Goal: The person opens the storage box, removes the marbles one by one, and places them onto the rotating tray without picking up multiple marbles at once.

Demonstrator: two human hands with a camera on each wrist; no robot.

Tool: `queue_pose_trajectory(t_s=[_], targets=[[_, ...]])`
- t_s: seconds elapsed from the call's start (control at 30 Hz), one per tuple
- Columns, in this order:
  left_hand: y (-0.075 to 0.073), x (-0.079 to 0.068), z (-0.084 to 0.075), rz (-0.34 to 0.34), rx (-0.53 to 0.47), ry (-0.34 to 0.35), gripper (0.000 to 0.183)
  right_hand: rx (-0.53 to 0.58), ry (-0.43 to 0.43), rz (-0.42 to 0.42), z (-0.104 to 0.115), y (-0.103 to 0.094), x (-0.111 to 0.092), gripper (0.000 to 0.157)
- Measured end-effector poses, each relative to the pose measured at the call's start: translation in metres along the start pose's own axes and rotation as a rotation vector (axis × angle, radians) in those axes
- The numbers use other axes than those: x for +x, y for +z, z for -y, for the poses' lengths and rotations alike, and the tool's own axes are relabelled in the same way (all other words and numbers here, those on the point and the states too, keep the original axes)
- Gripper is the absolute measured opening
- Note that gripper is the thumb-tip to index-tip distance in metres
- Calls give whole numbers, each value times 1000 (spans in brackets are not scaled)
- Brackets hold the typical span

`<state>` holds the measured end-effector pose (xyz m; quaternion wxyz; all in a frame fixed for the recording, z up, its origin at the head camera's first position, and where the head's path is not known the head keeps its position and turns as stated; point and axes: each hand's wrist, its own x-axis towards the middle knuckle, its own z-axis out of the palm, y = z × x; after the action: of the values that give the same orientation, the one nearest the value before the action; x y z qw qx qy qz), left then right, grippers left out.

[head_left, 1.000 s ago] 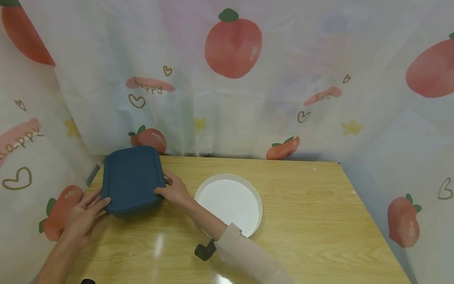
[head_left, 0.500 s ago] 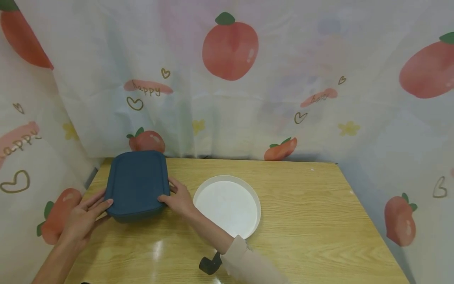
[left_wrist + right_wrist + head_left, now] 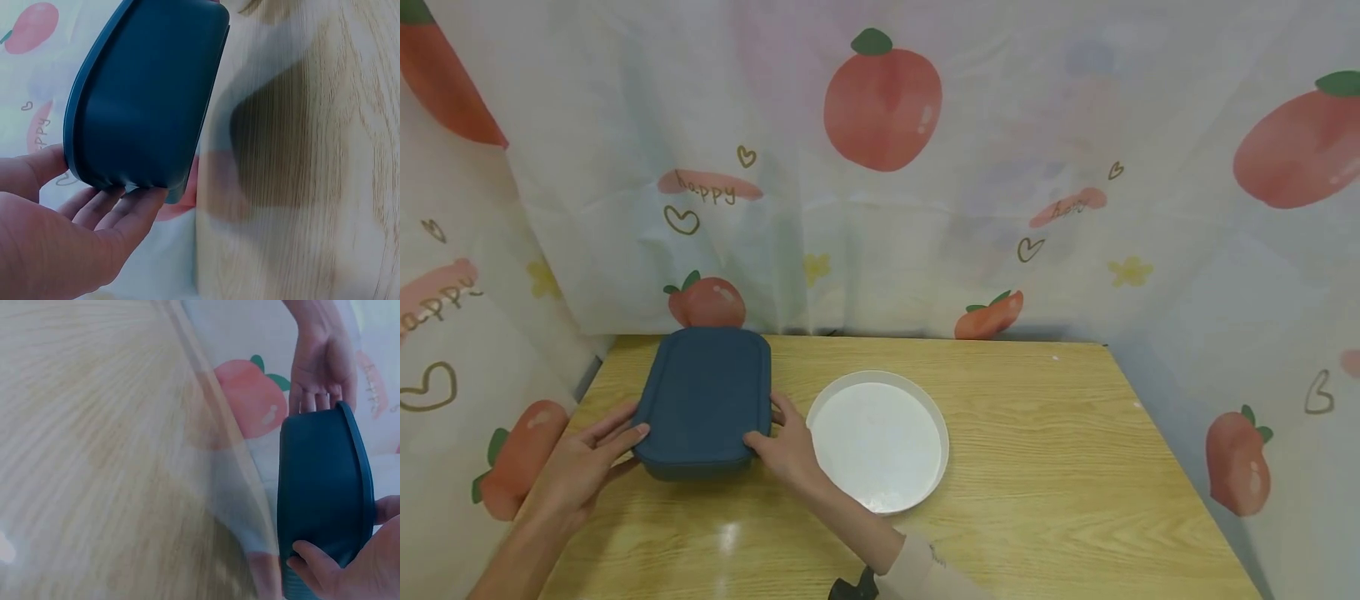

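Observation:
A dark blue lidded food container (image 3: 706,400) is held up over the left part of the table, lid upward. My left hand (image 3: 576,467) grips its left side, with the thumb at the lid's edge and the fingers against the side wall. On the opposite side my right hand (image 3: 786,446) holds it the same way, thumb on the lid's near right corner. In the left wrist view a gap and a shadow separate the container (image 3: 147,94) from the wooden surface. The right wrist view shows both hands on the container (image 3: 322,481).
A round white tray (image 3: 880,442) with a low rim lies on the wooden table (image 3: 1037,467), right of the container and close to my right forearm. A fruit-print curtain (image 3: 895,233) hangs behind the table and along its sides. Some black device (image 3: 853,587) sits by my right cuff.
Both hands have carried the container a little to the right and toward me. Its lid edges have turned slightly. The tray stays in place, while the view shifts a little.

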<state>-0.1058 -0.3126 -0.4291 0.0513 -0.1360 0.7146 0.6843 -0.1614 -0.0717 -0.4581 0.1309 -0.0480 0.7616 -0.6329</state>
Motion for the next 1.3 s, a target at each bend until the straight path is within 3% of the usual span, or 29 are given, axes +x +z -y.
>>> queue_pose_trajectory(t_s=[0.13, 0.27, 0.43, 0.6, 1.17, 1.3], targets=[[3, -1, 3, 2, -57, 15, 75, 21, -1, -11, -5, -2, -6, 68], [7, -2, 8, 14, -48, 2, 74, 8, -6, -31, -11, -3, -12, 69], [13, -4, 17, 19, -21, -48, 76, -39, -36, -45, -21, -7, -22, 69], [17, -7, 24, 35, 12, -72, 76, 7, -53, -27, -29, -9, -32, 69], [26, -13, 47, 19, -57, -148, 78, 37, -148, -6, -39, -17, -55, 70], [28, -14, 54, 17, -60, -186, 80, -3, -157, -10, -43, -18, -56, 69]])
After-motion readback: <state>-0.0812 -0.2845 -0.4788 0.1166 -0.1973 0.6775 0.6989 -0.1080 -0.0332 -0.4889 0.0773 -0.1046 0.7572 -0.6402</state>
